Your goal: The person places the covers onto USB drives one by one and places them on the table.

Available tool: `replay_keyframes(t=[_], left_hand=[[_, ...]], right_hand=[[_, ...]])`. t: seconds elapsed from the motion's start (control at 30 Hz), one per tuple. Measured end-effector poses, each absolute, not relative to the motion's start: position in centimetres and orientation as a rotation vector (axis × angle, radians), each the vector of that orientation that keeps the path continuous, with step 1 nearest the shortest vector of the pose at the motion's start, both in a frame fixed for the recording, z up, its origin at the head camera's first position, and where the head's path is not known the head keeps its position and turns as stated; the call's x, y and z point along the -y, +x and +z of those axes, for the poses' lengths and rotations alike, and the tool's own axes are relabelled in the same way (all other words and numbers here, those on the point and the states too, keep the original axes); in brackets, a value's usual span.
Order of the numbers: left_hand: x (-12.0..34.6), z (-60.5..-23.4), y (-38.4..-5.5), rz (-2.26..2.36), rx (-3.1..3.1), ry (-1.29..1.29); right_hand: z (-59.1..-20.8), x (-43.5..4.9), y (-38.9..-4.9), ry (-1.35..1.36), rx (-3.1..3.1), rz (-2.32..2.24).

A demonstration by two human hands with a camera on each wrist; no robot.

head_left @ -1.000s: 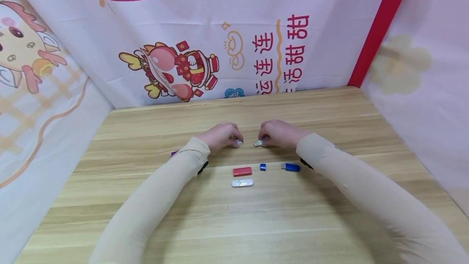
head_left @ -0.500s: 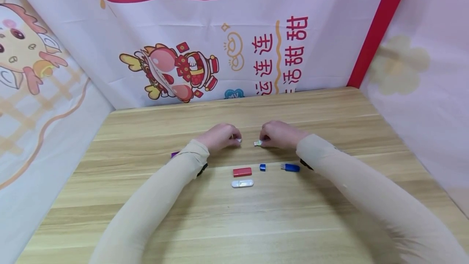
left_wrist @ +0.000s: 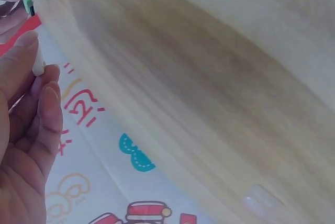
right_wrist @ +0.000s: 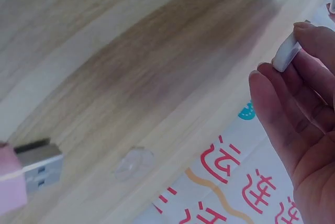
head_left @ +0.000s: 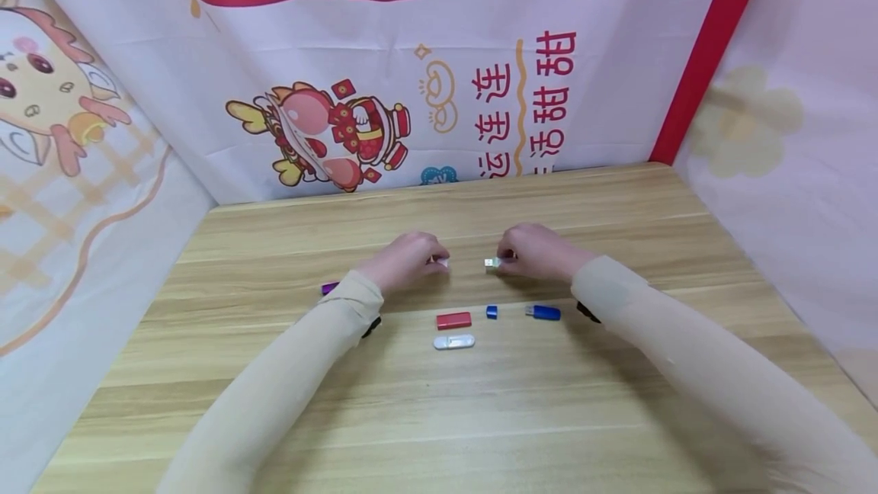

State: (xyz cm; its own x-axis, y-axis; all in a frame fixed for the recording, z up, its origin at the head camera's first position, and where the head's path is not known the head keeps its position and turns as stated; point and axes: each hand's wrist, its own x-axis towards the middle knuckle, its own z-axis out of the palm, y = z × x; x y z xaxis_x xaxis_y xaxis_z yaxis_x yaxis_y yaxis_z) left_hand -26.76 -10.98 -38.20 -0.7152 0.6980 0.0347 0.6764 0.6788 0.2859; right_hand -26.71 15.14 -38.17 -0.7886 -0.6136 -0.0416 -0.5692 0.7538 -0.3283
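Note:
My left hand (head_left: 405, 261) pinches a small white cap-like piece (left_wrist: 38, 63) between thumb and fingers. Facing it, my right hand (head_left: 538, 251) grips a white-and-green USB stick (head_left: 492, 263), its plug end pointing left. In the right wrist view the held stick (right_wrist: 287, 52) shows as a white curved body. A gap separates the two held pieces just above the table. Nearer the body lie a red USB stick or cap (head_left: 453, 320), a white stick (head_left: 454, 342), a blue cap (head_left: 491, 312) and a blue USB stick (head_left: 546, 313) with its plug bare.
A purple piece (head_left: 331, 288) lies left of my left wrist, partly covered by the sleeve. The right wrist view shows a pink USB stick (right_wrist: 26, 174) with a metal plug close to the camera. A printed cloth (head_left: 384, 44) rises behind the wooden table (head_left: 439, 433).
My right hand has moved slightly right with the USB stick, whose plug end now shows more. The left hand has shifted a little left, widening the gap. The pieces on the table stay put.

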Motion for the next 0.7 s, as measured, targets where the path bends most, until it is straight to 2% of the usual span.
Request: replay_keyframes(t=[0.7], left_hand=[[11.2,-36.4,-20.8,0.466,-3.098,1.426]], right_hand=[[-35.4,-16.6,-22.0,-1.172,-3.007,-0.45]])
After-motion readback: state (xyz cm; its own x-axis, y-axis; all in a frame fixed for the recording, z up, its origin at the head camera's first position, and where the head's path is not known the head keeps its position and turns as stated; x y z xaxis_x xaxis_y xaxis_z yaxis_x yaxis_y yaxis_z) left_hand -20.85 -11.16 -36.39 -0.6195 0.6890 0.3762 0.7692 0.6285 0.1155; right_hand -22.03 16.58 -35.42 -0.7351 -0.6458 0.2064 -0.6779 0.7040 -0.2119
